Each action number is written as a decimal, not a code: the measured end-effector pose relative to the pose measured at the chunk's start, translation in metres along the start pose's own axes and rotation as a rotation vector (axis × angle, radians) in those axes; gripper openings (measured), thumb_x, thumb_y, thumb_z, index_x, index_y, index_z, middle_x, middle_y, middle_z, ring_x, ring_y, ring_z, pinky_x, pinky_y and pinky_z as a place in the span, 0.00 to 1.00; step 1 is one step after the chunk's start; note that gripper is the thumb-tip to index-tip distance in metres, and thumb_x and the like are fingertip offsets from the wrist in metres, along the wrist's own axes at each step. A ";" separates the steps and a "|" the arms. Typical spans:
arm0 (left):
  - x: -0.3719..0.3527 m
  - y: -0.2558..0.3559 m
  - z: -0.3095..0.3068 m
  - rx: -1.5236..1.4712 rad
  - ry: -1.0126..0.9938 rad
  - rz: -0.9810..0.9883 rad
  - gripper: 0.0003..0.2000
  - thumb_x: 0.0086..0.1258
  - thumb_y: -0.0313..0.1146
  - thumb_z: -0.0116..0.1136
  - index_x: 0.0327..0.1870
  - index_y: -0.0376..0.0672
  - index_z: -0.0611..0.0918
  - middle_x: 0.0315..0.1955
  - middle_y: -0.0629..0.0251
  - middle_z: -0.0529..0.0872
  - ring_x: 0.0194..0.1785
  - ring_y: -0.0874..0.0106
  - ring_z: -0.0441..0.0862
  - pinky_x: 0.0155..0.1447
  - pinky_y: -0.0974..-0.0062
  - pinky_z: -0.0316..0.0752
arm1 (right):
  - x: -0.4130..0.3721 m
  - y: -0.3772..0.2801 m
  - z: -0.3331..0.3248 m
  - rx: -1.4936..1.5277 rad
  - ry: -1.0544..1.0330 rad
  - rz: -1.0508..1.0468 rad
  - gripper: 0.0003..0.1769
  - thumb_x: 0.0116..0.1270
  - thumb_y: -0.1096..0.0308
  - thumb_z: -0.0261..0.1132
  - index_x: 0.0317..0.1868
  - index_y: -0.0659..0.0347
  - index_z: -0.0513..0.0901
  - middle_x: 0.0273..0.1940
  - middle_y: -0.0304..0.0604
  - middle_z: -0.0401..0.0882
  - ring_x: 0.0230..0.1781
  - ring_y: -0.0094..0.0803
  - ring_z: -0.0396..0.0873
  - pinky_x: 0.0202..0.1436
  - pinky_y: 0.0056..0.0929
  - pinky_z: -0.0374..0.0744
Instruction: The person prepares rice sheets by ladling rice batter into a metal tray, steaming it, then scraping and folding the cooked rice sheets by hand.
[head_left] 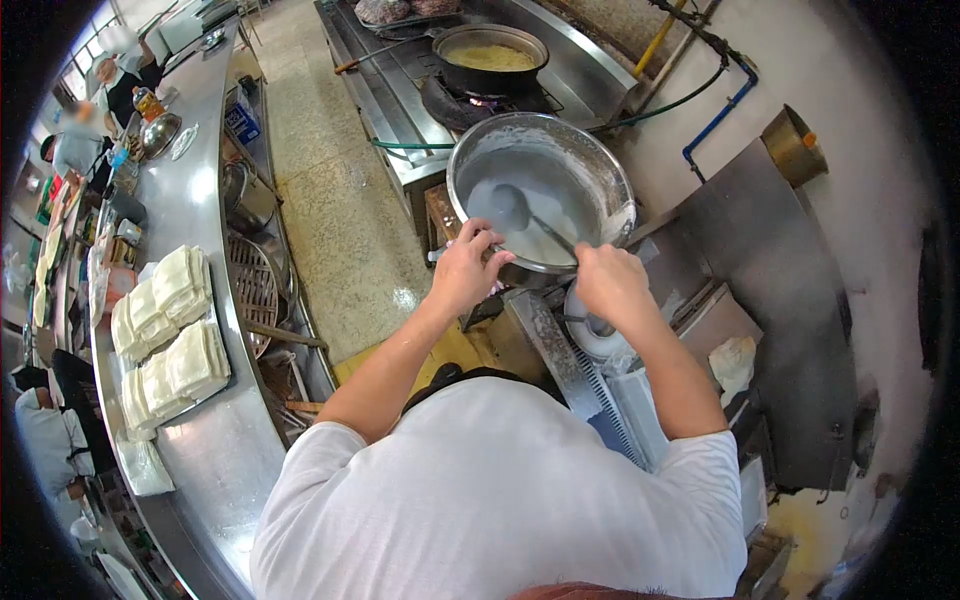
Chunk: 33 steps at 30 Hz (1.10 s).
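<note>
A large metal basin (pixel 601 160) stands in front of me, with a milky white liquid (pixel 548 212) inside and white residue on its inner wall. My left hand (pixel 468 268) grips the near left rim, fingers curled over the edge. The handle of a metal ladle (pixel 510 208) is closed in my right hand (pixel 612 284), at the near right rim. The ladle's round bowl lies in the basin, at the liquid. Part of the handle's end is hidden under my right hand.
Beyond the basin, a dark wok (pixel 490 60) with yellowish contents sits over a lit burner. On the left, a long steel counter (pixel 215 450) carries a tray of stacked pale sheets (pixel 180 290). Several people (pixel 70 150) stand beyond it. A steel panel (pixel 790 300) is at right.
</note>
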<state>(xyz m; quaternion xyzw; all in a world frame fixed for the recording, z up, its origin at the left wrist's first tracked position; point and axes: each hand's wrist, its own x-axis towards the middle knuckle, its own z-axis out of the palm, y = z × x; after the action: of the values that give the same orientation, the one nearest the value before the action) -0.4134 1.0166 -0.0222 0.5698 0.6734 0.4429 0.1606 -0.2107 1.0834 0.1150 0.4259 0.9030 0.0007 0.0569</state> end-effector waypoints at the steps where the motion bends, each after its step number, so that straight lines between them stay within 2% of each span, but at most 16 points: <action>1: 0.000 -0.001 0.000 0.010 0.007 0.018 0.16 0.70 0.43 0.68 0.50 0.41 0.86 0.58 0.58 0.80 0.47 0.56 0.86 0.52 0.60 0.81 | 0.001 0.003 0.005 -0.015 0.010 0.042 0.08 0.59 0.73 0.64 0.38 0.64 0.88 0.36 0.58 0.88 0.41 0.53 0.89 0.48 0.47 0.85; 5: -0.001 0.000 -0.001 0.002 -0.019 0.011 0.16 0.71 0.43 0.67 0.50 0.41 0.86 0.58 0.57 0.80 0.47 0.56 0.86 0.51 0.59 0.81 | -0.010 0.008 -0.028 -0.099 -0.091 -0.024 0.07 0.59 0.73 0.64 0.35 0.63 0.88 0.35 0.58 0.88 0.40 0.53 0.89 0.47 0.46 0.86; 7: 0.000 0.003 -0.002 0.037 -0.015 0.031 0.15 0.72 0.40 0.67 0.51 0.40 0.85 0.59 0.57 0.79 0.38 0.64 0.88 0.47 0.65 0.82 | -0.015 0.006 -0.049 -0.084 -0.107 -0.042 0.07 0.59 0.73 0.64 0.34 0.63 0.88 0.35 0.58 0.88 0.40 0.53 0.89 0.47 0.46 0.86; 9: 0.001 0.003 -0.001 0.026 -0.027 0.015 0.15 0.72 0.40 0.67 0.52 0.40 0.85 0.59 0.57 0.79 0.38 0.64 0.88 0.46 0.65 0.82 | -0.016 0.003 -0.048 -0.075 -0.125 -0.067 0.07 0.59 0.73 0.64 0.34 0.63 0.88 0.35 0.58 0.88 0.40 0.53 0.89 0.46 0.46 0.86; 14: 0.003 -0.003 0.001 0.079 0.003 0.054 0.15 0.72 0.41 0.66 0.52 0.40 0.85 0.59 0.57 0.79 0.38 0.64 0.87 0.46 0.64 0.82 | 0.005 0.014 0.004 0.006 0.034 0.012 0.07 0.58 0.74 0.64 0.35 0.65 0.88 0.34 0.58 0.88 0.40 0.52 0.89 0.46 0.46 0.86; 16: 0.002 -0.001 0.000 0.036 -0.020 0.006 0.16 0.71 0.44 0.67 0.50 0.41 0.86 0.58 0.56 0.79 0.45 0.54 0.87 0.49 0.59 0.81 | 0.008 0.028 -0.002 -0.035 -0.013 0.021 0.07 0.58 0.74 0.64 0.35 0.65 0.88 0.34 0.58 0.88 0.40 0.52 0.89 0.46 0.46 0.86; 19: 0.002 0.002 -0.001 0.021 -0.028 -0.018 0.16 0.71 0.44 0.67 0.50 0.41 0.86 0.58 0.57 0.79 0.45 0.54 0.87 0.49 0.59 0.81 | -0.001 0.028 -0.037 -0.111 -0.108 -0.013 0.08 0.58 0.74 0.64 0.35 0.65 0.88 0.34 0.58 0.88 0.40 0.52 0.89 0.46 0.46 0.86; 23: 0.002 0.001 0.002 0.035 -0.003 0.007 0.16 0.71 0.44 0.67 0.50 0.41 0.86 0.58 0.57 0.79 0.43 0.56 0.87 0.49 0.60 0.81 | -0.010 0.012 -0.064 -0.076 -0.145 -0.113 0.08 0.57 0.74 0.65 0.35 0.66 0.88 0.35 0.57 0.88 0.41 0.52 0.89 0.47 0.46 0.86; 26: 0.002 0.008 -0.003 0.008 -0.019 -0.035 0.16 0.71 0.43 0.67 0.49 0.40 0.86 0.58 0.57 0.79 0.41 0.58 0.88 0.49 0.60 0.81 | 0.003 0.008 -0.039 -0.018 -0.067 -0.070 0.08 0.57 0.75 0.65 0.36 0.66 0.88 0.36 0.57 0.88 0.42 0.52 0.89 0.47 0.46 0.86; 29: 0.000 0.002 -0.001 0.023 0.007 0.016 0.15 0.71 0.43 0.67 0.49 0.41 0.86 0.58 0.58 0.79 0.40 0.61 0.88 0.48 0.61 0.81 | 0.022 0.035 -0.013 -0.018 -0.006 -0.010 0.08 0.57 0.75 0.65 0.36 0.65 0.88 0.36 0.58 0.88 0.42 0.52 0.89 0.48 0.46 0.86; 33: 0.001 -0.001 0.002 -0.001 0.019 0.005 0.15 0.70 0.43 0.68 0.49 0.41 0.86 0.58 0.58 0.79 0.38 0.62 0.88 0.48 0.61 0.80 | 0.012 0.030 -0.039 -0.151 -0.118 -0.042 0.08 0.59 0.73 0.65 0.37 0.65 0.88 0.36 0.59 0.88 0.42 0.53 0.88 0.47 0.47 0.85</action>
<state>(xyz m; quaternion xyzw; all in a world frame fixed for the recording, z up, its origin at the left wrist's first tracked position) -0.4125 1.0183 -0.0240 0.5673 0.6731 0.4490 0.1534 -0.1989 1.1139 0.1542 0.4007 0.9041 0.0426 0.1422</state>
